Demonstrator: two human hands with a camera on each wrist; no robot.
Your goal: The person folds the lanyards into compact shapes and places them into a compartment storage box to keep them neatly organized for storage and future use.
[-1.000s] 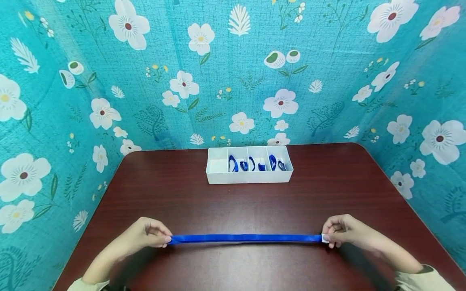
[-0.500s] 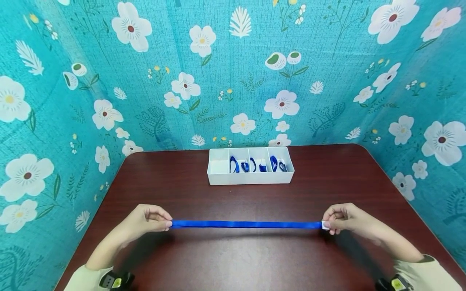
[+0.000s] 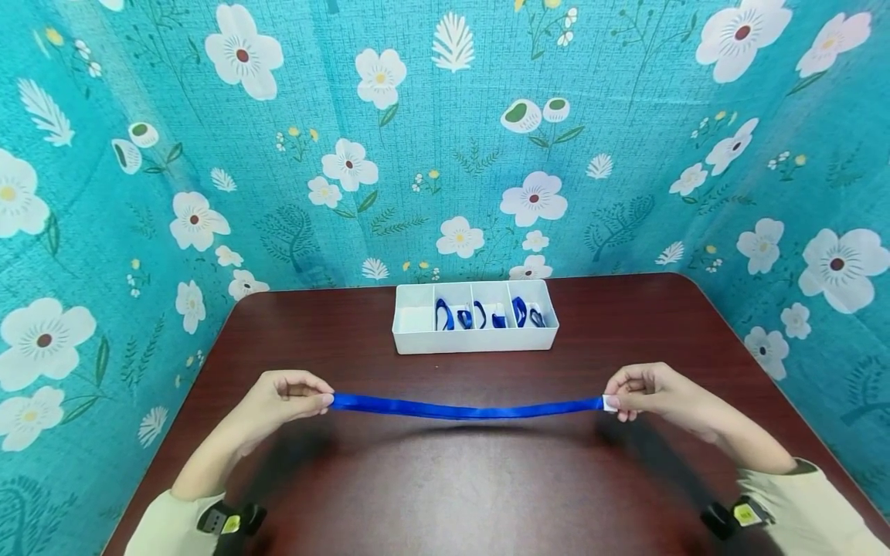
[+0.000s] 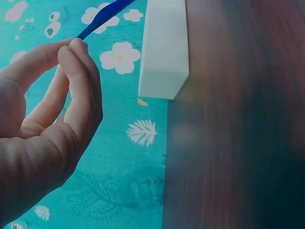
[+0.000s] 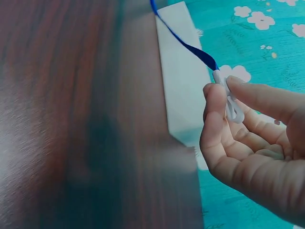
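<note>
A blue lanyard (image 3: 452,411) stretches sideways above the table, sagging slightly in the middle. Its left end is pinched between thumb and fingertips of my left hand (image 3: 288,398). At the other end my right hand (image 3: 650,392) pinches the white plastic clip (image 3: 609,403). The right wrist view shows this clip (image 5: 233,109) with a loop hanging below the fingertips. In the left wrist view the blue strap (image 4: 102,16) runs up and away from my fingertips. Both hands are raised off the table, at about the same height.
A white divided tray (image 3: 476,341) stands at the table's back edge. Several blue coiled straps (image 3: 445,315) lie in its three right compartments; the leftmost has none. The dark wooden table (image 3: 334,340) meets a flowered teal curtain (image 3: 417,139) behind and at the sides.
Both hands have moved up and away from the person with the lanyard, the right one also slightly left. The lanyard was taut and straight before; now it sags in the middle.
</note>
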